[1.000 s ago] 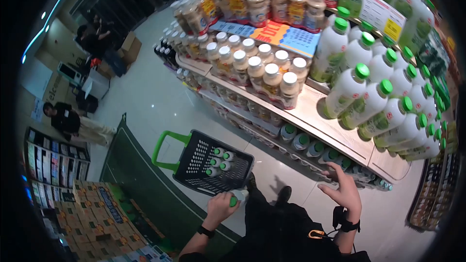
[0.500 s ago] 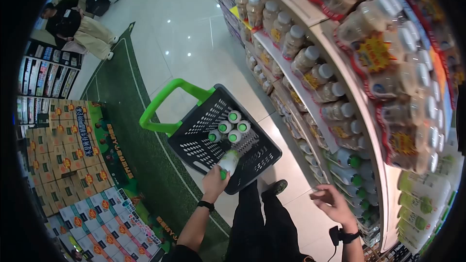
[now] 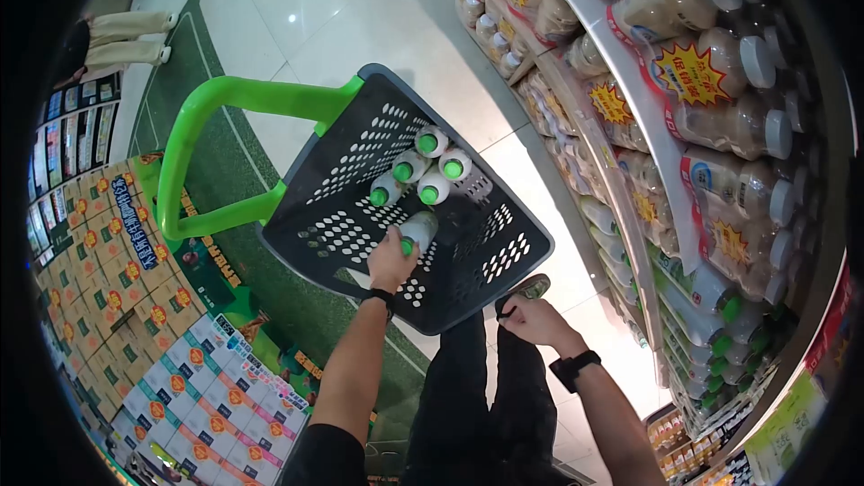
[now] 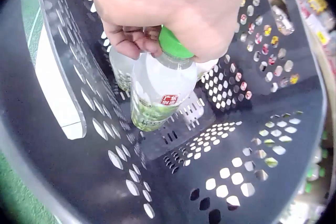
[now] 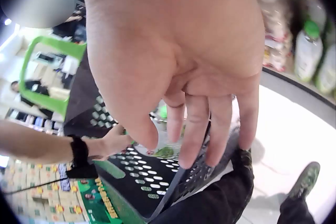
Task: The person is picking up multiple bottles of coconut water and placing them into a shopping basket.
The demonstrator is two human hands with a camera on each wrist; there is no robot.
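My left hand point(image 3: 391, 263) is down inside a dark grey shopping basket point(image 3: 454, 292) with a green handle point(image 3: 193, 139). It grips a white bottle point(image 4: 157, 95) by the neck, just under its green cap point(image 4: 172, 43). The bottle stands tilted, its green-printed label showing in the left wrist view. Several similar green-capped bottles point(image 3: 435, 187) are grouped deeper in the basket. Outside the basket's near right corner hangs my right hand point(image 3: 537, 319). In the right wrist view its fingers point(image 5: 197, 124) are loosely bent and hold nothing.
Shelves of packed bottles point(image 3: 711, 81) line the right side, with green-capped bottles point(image 3: 720, 324) lower down. Stacked cartons point(image 3: 112, 261) stand on the left, beside a green mat point(image 3: 351, 342). A person in pale trousers point(image 3: 130, 40) is at the upper left.
My left hand has carried the bottle from beside the basket to inside it. My right hand has moved left, away from the shelf. The view has come closer over the basket.
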